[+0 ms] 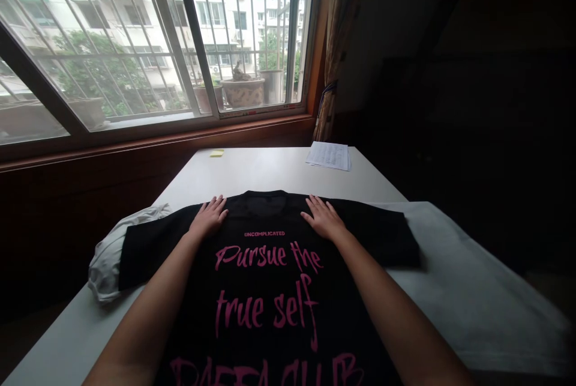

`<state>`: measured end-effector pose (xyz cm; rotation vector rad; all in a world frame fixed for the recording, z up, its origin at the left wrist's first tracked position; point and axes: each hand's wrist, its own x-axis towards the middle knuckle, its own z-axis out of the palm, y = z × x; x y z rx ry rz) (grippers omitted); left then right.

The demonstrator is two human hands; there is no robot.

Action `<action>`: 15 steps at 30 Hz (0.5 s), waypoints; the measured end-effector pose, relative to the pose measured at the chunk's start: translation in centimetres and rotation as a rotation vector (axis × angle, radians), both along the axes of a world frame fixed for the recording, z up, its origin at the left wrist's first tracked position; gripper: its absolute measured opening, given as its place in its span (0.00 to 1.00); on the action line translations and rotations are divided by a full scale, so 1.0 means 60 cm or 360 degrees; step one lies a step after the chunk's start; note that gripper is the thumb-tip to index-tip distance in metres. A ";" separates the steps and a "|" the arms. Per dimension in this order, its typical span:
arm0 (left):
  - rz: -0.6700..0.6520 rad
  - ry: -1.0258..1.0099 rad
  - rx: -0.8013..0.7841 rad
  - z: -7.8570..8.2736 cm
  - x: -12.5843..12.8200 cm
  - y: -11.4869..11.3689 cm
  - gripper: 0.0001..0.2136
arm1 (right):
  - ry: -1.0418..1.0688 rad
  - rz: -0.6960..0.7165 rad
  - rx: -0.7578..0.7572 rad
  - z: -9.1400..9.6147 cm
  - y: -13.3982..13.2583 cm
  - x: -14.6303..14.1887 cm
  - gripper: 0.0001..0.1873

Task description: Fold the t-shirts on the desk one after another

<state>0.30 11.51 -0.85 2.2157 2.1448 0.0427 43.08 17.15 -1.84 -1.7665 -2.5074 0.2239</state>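
A black T-shirt (265, 278) with pink lettering lies spread out before me, its collar pointing away and both sleeves stretched sideways. My left hand (210, 216) rests flat on its left shoulder, fingers extended. On the opposite shoulder lies my right hand (323, 217), palm down with the fingers apart. Neither hand grips the cloth. The shirt's lower part runs out of the bottom of the view.
The white table (265, 170) carries a yellow note (216, 153) and some printed papers (329, 156) at its far end. A crumpled light cloth (105, 257) sits under the left sleeve; a pale cloth (468, 290) spreads at right. Beyond stand a barred window and a curtain (330, 74).
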 end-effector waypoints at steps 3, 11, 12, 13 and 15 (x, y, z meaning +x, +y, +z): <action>-0.0019 0.0023 0.0002 0.000 -0.015 -0.008 0.30 | -0.0007 0.0008 0.0007 -0.001 0.001 0.001 0.41; 0.0009 0.0042 -0.0015 -0.004 -0.012 -0.005 0.32 | -0.0006 0.0008 0.0022 0.000 0.000 0.000 0.41; 0.0009 0.0042 -0.0019 -0.002 -0.012 -0.005 0.32 | -0.0009 0.0007 0.0023 -0.001 0.000 0.000 0.41; 0.0011 0.0042 -0.0024 0.000 -0.012 -0.006 0.32 | -0.0011 0.0006 0.0023 -0.001 0.000 0.000 0.42; 0.0020 0.0041 -0.0032 0.005 -0.007 -0.008 0.31 | -0.0018 0.0003 0.0028 -0.001 0.000 0.000 0.42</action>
